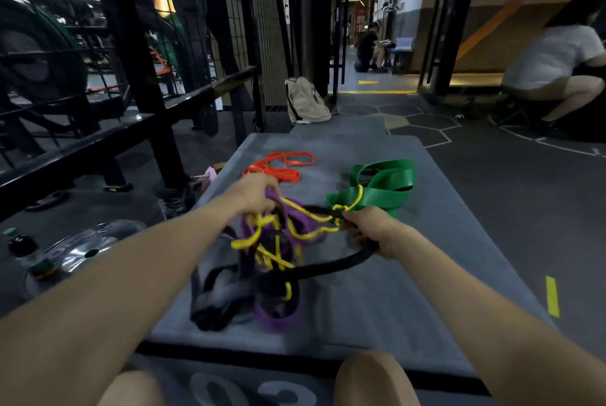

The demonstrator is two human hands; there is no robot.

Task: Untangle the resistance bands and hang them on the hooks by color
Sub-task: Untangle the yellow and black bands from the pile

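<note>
currently, left hand [254,192] grips the purple band [295,225] and yellow band [259,238]; right hand [370,230] grips the black band [328,266] beside the yellow knot on the green band [380,186]. hands are apart, both arms extended, the tangle stretched crosswise between them above the grey mat [410,300]. orange band [282,166] lies free beyond.
</note>
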